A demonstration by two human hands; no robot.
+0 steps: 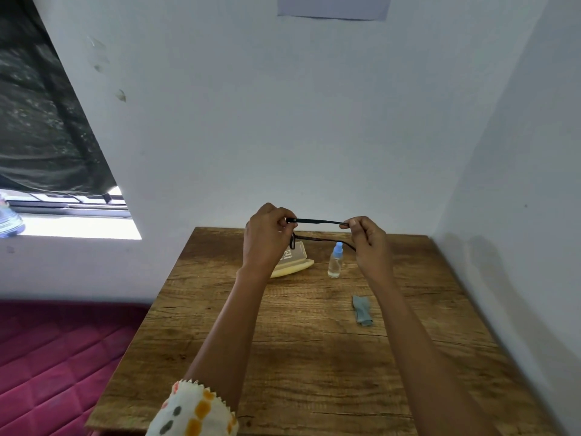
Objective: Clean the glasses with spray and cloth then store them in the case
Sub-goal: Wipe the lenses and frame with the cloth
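You hold the glasses (317,220) above the far end of the desk (283,341), stretched between both grips: your left grip (268,236) pinches the hinge end, your right grip (369,239) pinches one temple's tip, fingers curled.

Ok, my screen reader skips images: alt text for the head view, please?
A person's left hand and right hand hold dark-framed glasses in the air above a wooden table, each pinching one end of a temple arm. On the table are a pale yellow case, a blue-capped spray bottle and a crumpled grey-blue cloth.
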